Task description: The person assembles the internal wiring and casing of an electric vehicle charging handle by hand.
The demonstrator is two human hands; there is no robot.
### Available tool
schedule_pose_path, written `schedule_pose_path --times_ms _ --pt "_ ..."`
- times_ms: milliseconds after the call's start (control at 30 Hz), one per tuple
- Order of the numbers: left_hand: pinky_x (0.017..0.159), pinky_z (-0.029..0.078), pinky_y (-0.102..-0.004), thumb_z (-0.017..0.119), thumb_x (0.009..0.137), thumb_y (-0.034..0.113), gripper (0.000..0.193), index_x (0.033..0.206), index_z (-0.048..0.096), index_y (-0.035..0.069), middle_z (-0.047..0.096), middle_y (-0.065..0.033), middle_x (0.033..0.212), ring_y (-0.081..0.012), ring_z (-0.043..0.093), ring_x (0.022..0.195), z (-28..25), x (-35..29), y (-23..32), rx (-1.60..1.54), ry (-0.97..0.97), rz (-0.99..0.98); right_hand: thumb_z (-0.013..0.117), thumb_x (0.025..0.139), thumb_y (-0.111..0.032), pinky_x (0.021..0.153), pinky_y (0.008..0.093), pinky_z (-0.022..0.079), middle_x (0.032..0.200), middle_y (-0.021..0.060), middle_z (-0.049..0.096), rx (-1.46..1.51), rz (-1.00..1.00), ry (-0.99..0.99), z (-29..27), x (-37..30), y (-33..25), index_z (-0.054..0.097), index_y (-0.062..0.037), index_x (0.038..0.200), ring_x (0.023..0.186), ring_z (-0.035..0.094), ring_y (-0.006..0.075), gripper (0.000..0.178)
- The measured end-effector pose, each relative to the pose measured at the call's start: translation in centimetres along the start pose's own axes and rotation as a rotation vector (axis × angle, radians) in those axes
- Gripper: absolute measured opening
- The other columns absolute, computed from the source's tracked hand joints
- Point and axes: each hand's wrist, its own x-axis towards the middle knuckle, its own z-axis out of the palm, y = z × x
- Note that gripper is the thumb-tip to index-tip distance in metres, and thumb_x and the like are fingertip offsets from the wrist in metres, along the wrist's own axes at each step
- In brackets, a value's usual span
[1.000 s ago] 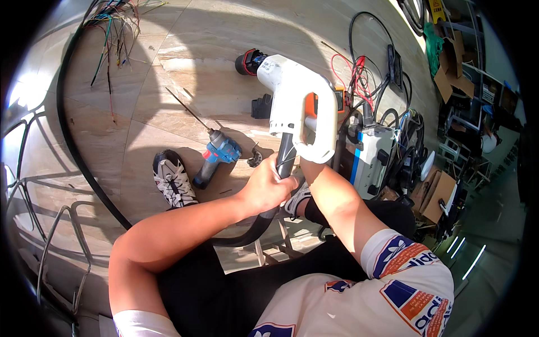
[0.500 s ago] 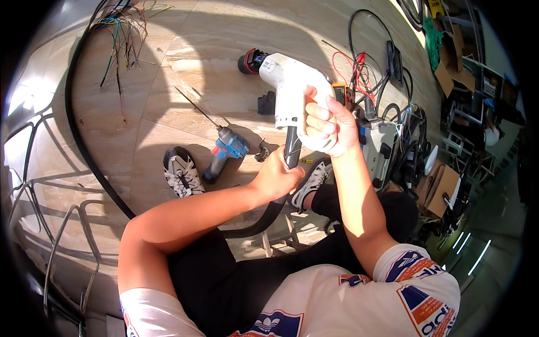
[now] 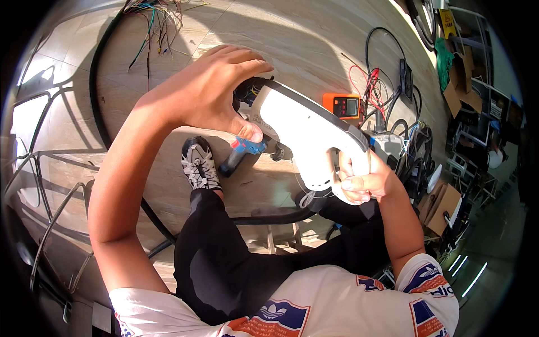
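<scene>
A white electric-vehicle charging gun (image 3: 306, 121) is held up in front of me, its dark connector end toward the left. My right hand (image 3: 365, 180) wraps its fingers through the handle loop at the lower right end. Around the dark connector end curves my left hand (image 3: 216, 90), its thumb and fingers wide apart; whether it touches the gun is unclear. Behind the left thumb, a blue and red cordless drill (image 3: 244, 150) lies on the floor, partly covered. A small dark part (image 3: 276, 153) shows beside it, below the gun.
An orange multimeter (image 3: 341, 105) lies beyond the gun, with red and black leads (image 3: 370, 90) to its right. A thick black cable (image 3: 96, 95) curves along the left. Loose coloured wires (image 3: 160, 28) spread at the far left. Cardboard boxes (image 3: 441, 205) stand at the right.
My left hand has let go of the cable below the gun and moved up to its connector end. The gun has tilted and come lower right with my right hand, uncovering the multimeter.
</scene>
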Motion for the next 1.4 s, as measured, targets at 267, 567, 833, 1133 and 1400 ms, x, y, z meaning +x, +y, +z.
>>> schedule_pose_path --times_ms 267,567,833,1133,1400 --pt "0.068 0.05 -0.0466 0.077 0.062 0.073 0.085 0.098 0.064 -0.003 0.066 -0.0206 0.076 -0.0395 0.067 0.078 1.7 -0.1 -0.2 -0.16 -0.284 -0.159 0.068 0.077 0.003 0.037 0.0258 0.037 0.061 0.0067 0.052 -0.187 -0.078 0.051 0.6 -2.4 2.7 0.047 -0.0042 0.075 0.041 0.049 0.0105 0.022" --pt "0.068 0.049 -0.0479 0.073 0.061 0.08 0.089 0.097 0.064 -0.001 0.065 -0.0201 0.076 -0.0425 0.065 0.079 5.1 -0.7 -1.5 -0.094 -0.155 -0.181 0.068 0.083 -0.004 0.042 0.0258 0.038 0.061 0.0009 0.053 -0.465 -0.009 0.291 2.7 -2.2 2.9 0.052 -0.0032 0.081 0.046 0.049 0.0074 0.016" --pt "0.069 0.05 -0.0452 0.073 0.06 0.078 0.087 0.101 0.063 0.002 0.065 -0.0156 0.084 -0.0385 0.065 0.081 6.5 -1.8 -2.0 -0.039 0.073 -0.094 0.07 0.081 -0.004 0.047 0.0264 0.039 0.065 0.0008 0.055 -0.498 0.017 0.338 4.1 -2.3 3.1 0.055 -0.0029 0.085 0.05 0.052 0.0083 0.016" --pt "0.067 0.05 -0.041 0.081 0.057 0.068 0.078 0.097 0.064 0.003 0.064 -0.0116 0.082 -0.0353 0.063 0.077 7.1 -2.7 -0.9 -0.111 0.201 -0.018 0.074 0.078 -0.008 0.059 0.028 0.042 0.066 -0.0006 0.056 -0.541 0.05 0.328 4.6 -4.4 3.8 0.057 -0.006 0.08 0.061 0.051 0.009 0.017" --pt "0.067 0.05 -0.0405 0.084 0.055 0.065 0.077 0.095 0.064 0.003 0.062 -0.0112 0.08 -0.0345 0.062 0.076 7.9 -3.0 -0.7 -0.156 0.271 0.019 0.074 0.076 -0.008 0.061 0.029 0.043 0.069 -0.0001 0.057 -0.581 -0.005 0.325 4.8 -5.0 5.1 0.058 -0.0057 0.078 0.063 0.052 0.0103 0.017"
